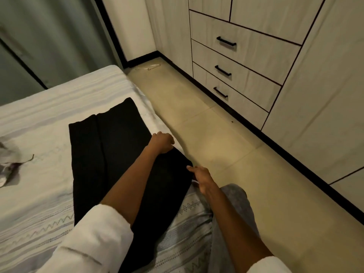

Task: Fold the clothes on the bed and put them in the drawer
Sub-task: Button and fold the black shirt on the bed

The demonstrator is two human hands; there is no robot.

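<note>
The left hand [162, 142] grips the right edge of the black garment [110, 146] on the bed [39, 115]. At its five o'clock, the right hand [201, 177] pinches the same edge; drawers [246, 62] stand at two o'clock.

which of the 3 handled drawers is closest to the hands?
The bottom drawer, lowest of the stack and nearest the right hand. The middle drawer and top drawer sit higher and farther. All three are closed.

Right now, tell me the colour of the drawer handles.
Black, on pale wood-grain drawer fronts; the drawer handles show in the head view.
</note>
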